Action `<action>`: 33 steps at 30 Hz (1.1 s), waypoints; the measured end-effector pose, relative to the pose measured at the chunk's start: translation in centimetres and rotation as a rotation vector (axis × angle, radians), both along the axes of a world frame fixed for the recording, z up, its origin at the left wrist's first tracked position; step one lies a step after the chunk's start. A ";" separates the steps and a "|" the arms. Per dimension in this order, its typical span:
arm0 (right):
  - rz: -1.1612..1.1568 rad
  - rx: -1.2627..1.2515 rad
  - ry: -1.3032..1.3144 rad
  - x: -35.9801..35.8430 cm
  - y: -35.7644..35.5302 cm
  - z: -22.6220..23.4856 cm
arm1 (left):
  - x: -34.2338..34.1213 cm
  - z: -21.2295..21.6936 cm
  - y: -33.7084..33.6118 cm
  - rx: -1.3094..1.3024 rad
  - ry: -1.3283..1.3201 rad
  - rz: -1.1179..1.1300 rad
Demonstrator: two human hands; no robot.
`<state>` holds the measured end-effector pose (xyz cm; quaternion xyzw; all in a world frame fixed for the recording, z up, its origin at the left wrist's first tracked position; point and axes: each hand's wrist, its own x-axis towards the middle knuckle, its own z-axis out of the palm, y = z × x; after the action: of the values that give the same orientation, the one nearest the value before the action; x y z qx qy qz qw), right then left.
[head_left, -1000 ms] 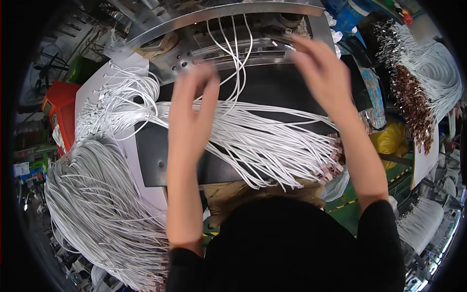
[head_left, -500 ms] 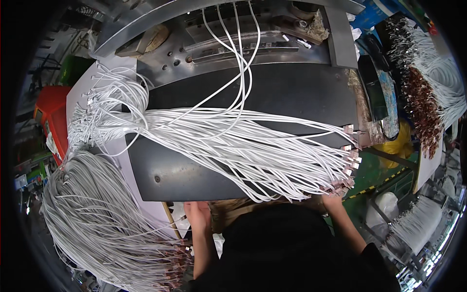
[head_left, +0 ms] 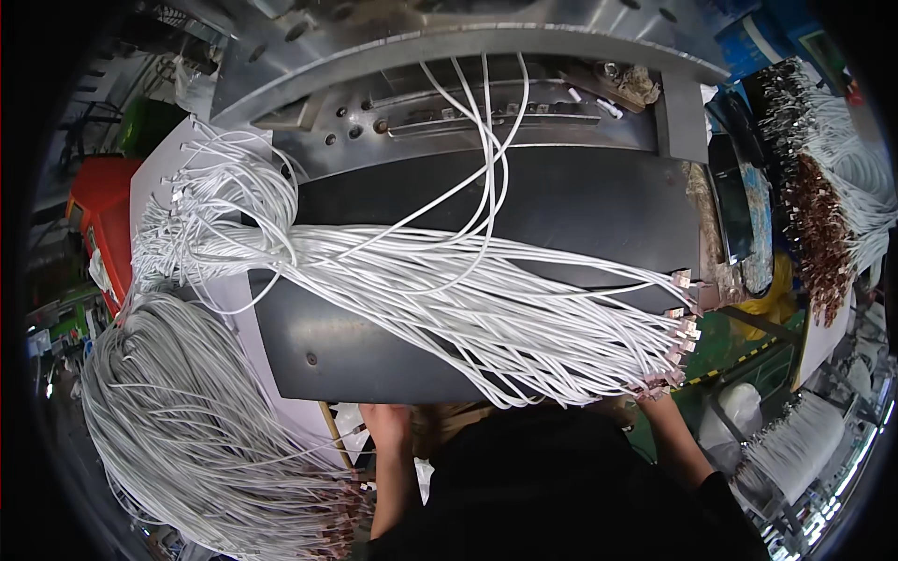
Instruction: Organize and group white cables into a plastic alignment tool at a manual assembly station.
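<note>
Many white cables point(head_left: 468, 299) are fanned across the dark curved plate point(head_left: 561, 201), their connector ends gathered at its near right corner, where the right hand point(head_left: 655, 404) reaches with an unreadable grip, so one connector should be pinched singly, while the left hand point(head_left: 385, 421) rests below the plate's near edge, fingers hidden.

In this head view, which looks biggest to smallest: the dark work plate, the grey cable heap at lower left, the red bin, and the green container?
1. Dark work plate
2. Grey cable heap
3. Red bin
4. Green container
The last two sit near the bent rim, partly hidden, so their order is unsure.
</note>
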<state>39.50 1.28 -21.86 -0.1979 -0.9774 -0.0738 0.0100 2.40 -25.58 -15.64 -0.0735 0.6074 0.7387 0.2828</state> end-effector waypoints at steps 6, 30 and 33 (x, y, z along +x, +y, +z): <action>-0.038 0.000 -0.049 -0.1 0.3 0.5 | 0.0 -0.4 -0.7 0.010 0.029 -0.042; 0.166 -0.733 0.367 -21.9 12.1 24.6 | 2.6 16.0 17.8 0.111 1.217 -1.011; 0.168 -0.573 0.140 -30.6 12.3 21.3 | 2.2 15.3 21.1 -0.047 1.490 -1.070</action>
<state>8.88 13.57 -0.60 -0.1158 -0.9683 0.2195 0.0270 4.63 -4.44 -0.36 0.7072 0.6007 0.3529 0.1207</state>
